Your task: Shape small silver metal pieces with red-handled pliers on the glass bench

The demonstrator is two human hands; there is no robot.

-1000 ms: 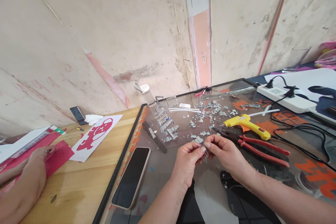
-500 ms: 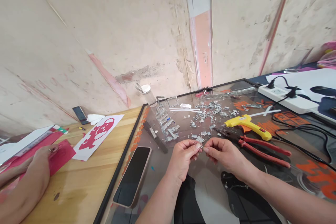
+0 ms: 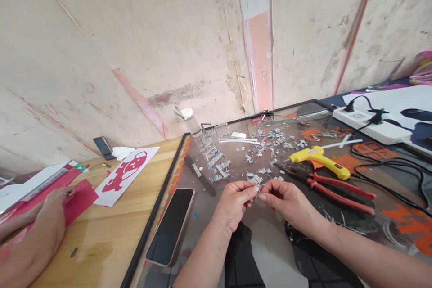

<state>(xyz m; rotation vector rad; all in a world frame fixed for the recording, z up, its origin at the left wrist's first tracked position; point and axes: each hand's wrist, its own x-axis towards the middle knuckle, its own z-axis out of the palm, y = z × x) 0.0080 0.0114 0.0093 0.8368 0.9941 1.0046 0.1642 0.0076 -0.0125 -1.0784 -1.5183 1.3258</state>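
Note:
My left hand (image 3: 238,200) is closed in a pinch on a small silvery metal piece (image 3: 259,190), mostly covered by the fingertips. Pinched at the same piece is my right hand (image 3: 281,195), its thumb and forefinger nearly touching the left fingertips. Both hands are just above the dark glass tabletop (image 3: 211,227). Beyond them lies a scattered heap of small metal clips (image 3: 275,139). Nearer to the left stand rows of similar metal pieces on clear strips (image 3: 219,168). Red-handled pliers (image 3: 340,193) lie right of my right hand.
A yellow glue gun (image 3: 319,160) with its cord sits at the right, near a white power strip (image 3: 369,123). A phone (image 3: 171,227) lies left of my hands, a dark metal bar (image 3: 200,175) beyond it. Another person's hand (image 3: 60,198) rests on red paper (image 3: 81,200).
My right hand has shifted slightly left and down, closer against my left fingertips. The small metal piece stays between the hands. The other things lie where they were.

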